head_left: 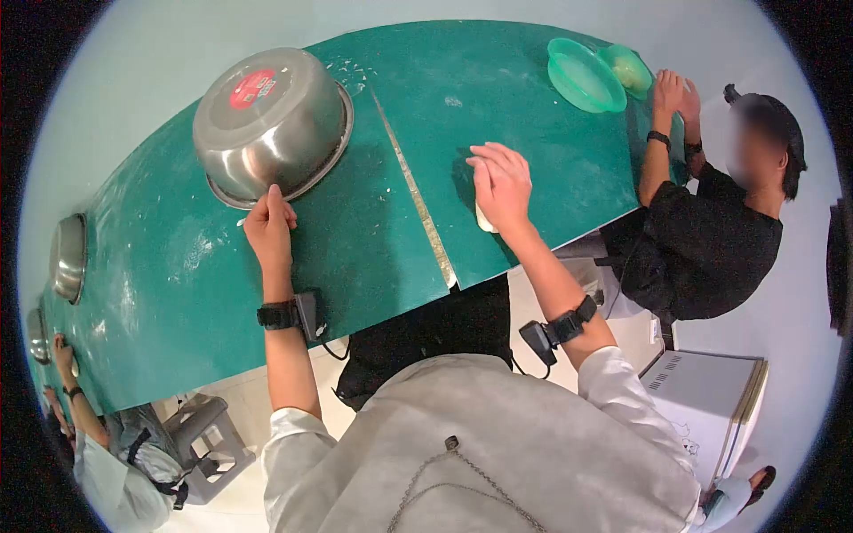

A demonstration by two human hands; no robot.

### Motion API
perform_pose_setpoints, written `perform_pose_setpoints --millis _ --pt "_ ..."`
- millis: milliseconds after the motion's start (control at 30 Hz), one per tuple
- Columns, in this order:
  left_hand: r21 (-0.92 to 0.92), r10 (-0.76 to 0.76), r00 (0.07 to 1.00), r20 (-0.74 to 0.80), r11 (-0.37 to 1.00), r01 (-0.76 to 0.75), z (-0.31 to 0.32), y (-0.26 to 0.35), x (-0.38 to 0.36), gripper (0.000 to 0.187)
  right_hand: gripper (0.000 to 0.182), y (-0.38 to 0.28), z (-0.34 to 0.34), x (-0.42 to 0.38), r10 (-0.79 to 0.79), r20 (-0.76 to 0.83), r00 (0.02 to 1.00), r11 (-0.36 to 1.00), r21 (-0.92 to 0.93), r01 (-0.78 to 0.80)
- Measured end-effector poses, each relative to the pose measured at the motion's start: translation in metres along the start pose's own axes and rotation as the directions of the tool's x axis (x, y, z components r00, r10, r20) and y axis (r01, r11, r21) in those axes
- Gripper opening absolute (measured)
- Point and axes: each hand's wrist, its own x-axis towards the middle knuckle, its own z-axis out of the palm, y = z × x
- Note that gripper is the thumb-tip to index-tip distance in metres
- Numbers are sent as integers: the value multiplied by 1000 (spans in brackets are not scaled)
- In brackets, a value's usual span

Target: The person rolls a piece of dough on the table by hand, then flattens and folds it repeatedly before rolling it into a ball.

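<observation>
An upside-down steel bowl (267, 124) with a red label on its base rests on the green table (355, 258). My left hand (270, 226) is at the bowl's near rim, its fingers pinched together against the edge. To the right of the table's seam, my right hand (503, 188) lies over a pale piece (485, 219), perhaps dough, which shows under the palm side. Most of that piece is hidden by the hand. White flakes (351, 71) lie beside the bowl's far side.
Green plastic bowls (586, 78) stand at the far right near a co-worker in black (711, 240). More steel bowls (68, 258) and other people (115, 480) are on the left. A grey stool (209, 435) and a white box (697, 400) stand below the table.
</observation>
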Motion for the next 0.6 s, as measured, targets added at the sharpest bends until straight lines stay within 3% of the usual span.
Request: perform_pose_setpoints --millis 100,233,333,433,533,600 --pt "15 -14 1000 0 1000 14 -3 1 -1 48 19 -5 -16 -12 21 77 997 998 65 -26" --pt "-17 -27 999 -22 1000 26 1 7 -3 47 20 -18 -43 -39 100 50 994 988 112 -105" --pt "-17 -20 1000 -21 1000 20 1 4 -1 47 21 -14 -72 -49 99 190 977 982 141 -127" --pt "-33 -22 1000 -14 999 22 4 2 2 46 19 -11 -87 -37 146 331 932 989 -19 -148" --pt "-50 -28 999 -19 998 27 4 2 0 45 21 -18 -45 -16 248 250 936 965 -152 -215" --pt "-51 -26 999 -35 998 25 0 2 0 45 23 -24 -21 0 179 196 964 978 -143 -152"
